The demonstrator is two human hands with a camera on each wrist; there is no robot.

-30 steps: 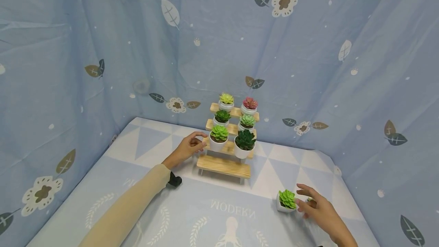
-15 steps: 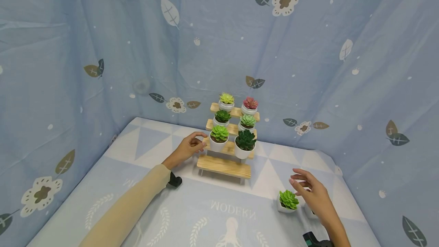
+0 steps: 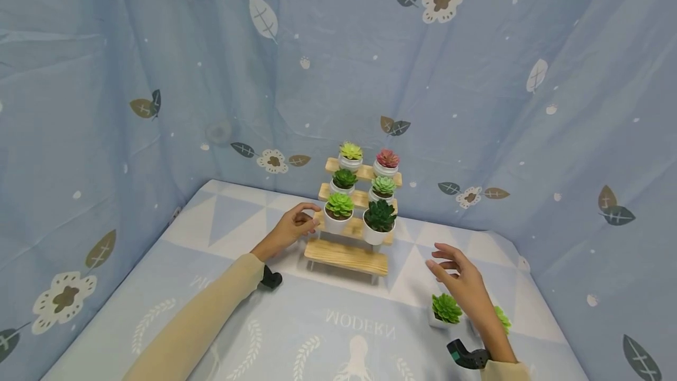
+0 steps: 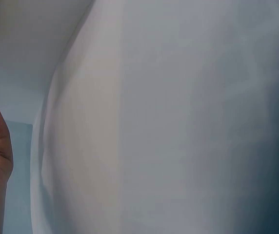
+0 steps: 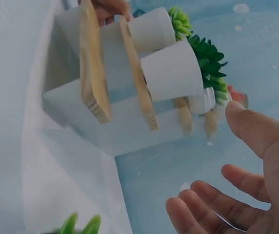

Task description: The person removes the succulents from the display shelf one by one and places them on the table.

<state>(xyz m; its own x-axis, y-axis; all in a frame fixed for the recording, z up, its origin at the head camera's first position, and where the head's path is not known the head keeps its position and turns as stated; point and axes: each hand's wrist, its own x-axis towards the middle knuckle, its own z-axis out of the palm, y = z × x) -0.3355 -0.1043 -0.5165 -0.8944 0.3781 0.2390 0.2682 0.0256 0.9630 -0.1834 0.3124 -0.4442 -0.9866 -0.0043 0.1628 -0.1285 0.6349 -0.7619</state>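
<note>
A wooden stepped plant stand (image 3: pixel 346 256) stands toward the back of the table, with potted succulents on its upper three steps. Its lowest step is bare. My left hand (image 3: pixel 290 229) holds the left end of the third step, thumb and forefinger at the wood beside a bright green succulent (image 3: pixel 338 206). A dark green succulent (image 3: pixel 379 216) shares that step. To the right of the stand, my right hand (image 3: pixel 459 275) hovers with spread, lightly bent fingers and nothing in them. Beneath it sits a bright green succulent in a white pot (image 3: pixel 445 309); another succulent (image 3: pixel 502 319) is partly hidden by the wrist.
A pale blue patterned cloth (image 3: pixel 285 322) covers the table. Blue curtains (image 3: pixel 476 75) close in the back and both sides, the rear one right behind the stand. Higher steps carry a red succulent (image 3: pixel 388 159) and several small green ones.
My right hand has moved up and left from beside the loose succulents, uncovering part of the farther one at the right. My left hand stays at the stand, and the pots have not moved.
</note>
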